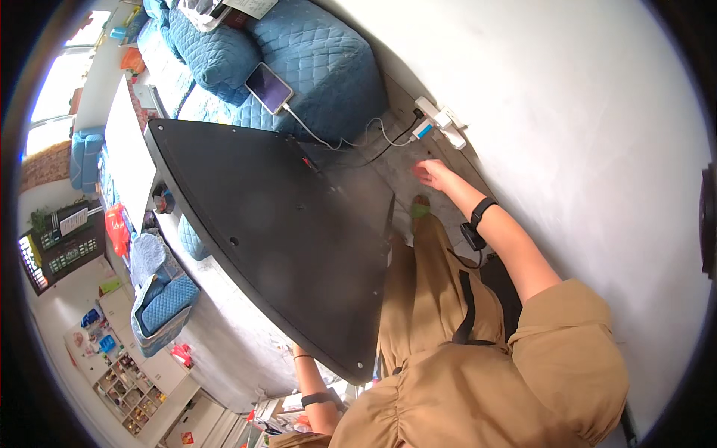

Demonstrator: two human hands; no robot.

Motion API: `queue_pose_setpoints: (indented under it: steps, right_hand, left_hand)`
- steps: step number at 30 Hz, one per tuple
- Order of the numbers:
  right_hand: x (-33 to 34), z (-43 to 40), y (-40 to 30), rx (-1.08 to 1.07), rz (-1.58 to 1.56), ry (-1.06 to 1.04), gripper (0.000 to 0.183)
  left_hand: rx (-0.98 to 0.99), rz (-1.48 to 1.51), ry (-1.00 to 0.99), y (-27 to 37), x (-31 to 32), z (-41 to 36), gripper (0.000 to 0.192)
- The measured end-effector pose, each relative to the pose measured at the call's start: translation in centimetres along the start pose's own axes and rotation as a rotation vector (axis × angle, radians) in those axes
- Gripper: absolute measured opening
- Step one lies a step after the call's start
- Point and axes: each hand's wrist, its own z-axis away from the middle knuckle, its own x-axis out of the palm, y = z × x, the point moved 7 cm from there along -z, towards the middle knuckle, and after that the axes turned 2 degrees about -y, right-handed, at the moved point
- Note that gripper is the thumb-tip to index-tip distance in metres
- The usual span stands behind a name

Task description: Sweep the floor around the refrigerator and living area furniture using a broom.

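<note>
A large black panel (269,224) with screws along its rim stands tilted in front of me, its lower corner close to my body. My left hand (297,349) is mostly hidden behind the panel's lower left edge; only the wrist and a sliver of hand show, so its grip is not visible. My right hand (430,172) reaches out over the floor with nothing in it, fingers extended. Beyond it, at the foot of the wall, is a white power strip (442,122) with a black plug and white chargers. A black cord (386,148) runs from there towards the panel.
A smartphone (269,88) on a white charging cable lies on a blue quilted sofa (313,61). The white wall (588,140) rises close on my right. A blue-padded chair (165,302) and a red bag (116,229) are at the left.
</note>
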Motion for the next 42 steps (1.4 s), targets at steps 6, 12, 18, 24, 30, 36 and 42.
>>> queue_pose_setpoints:
  steps: [6,12,18,24,30,36,42]
  right_hand:
    - [4.7,4.6,2.6,0.013,0.289,-0.083,0.03]
    - [13.3,10.4,4.5,-0.33,0.388,-0.287,0.041]
    - [16.5,14.0,5.7,-0.532,0.566,-0.182,0.048]
    - [15.4,16.4,6.2,-0.264,0.194,-0.354,0.045]
    - [12.6,18.9,8.7,-0.128,0.177,-0.102,0.034]
    - [14.7,20.8,10.7,-0.381,-0.413,-0.264,0.036]
    - [15.9,25.4,11.9,-0.535,-0.593,0.086,0.04]
  left_hand:
    - [-0.003,-0.016,-0.008,-0.3,0.0,-0.9,0.031]
    - [-0.005,-0.047,-0.028,-0.2,0.1,-1.3,0.03]
    - [-0.004,-0.12,-0.055,0.3,-0.5,-1.6,0.029]
    - [-0.007,-0.088,-0.272,3.9,0.5,-0.1,0.024]
    - [-0.188,-0.243,-0.654,6.0,-0.8,-4.0,0.028]
    - [-0.009,-0.379,-0.775,12.1,-5.2,-15.4,0.046]
    - [0.017,-0.054,-0.753,21.5,0.3,-16.2,0.052]
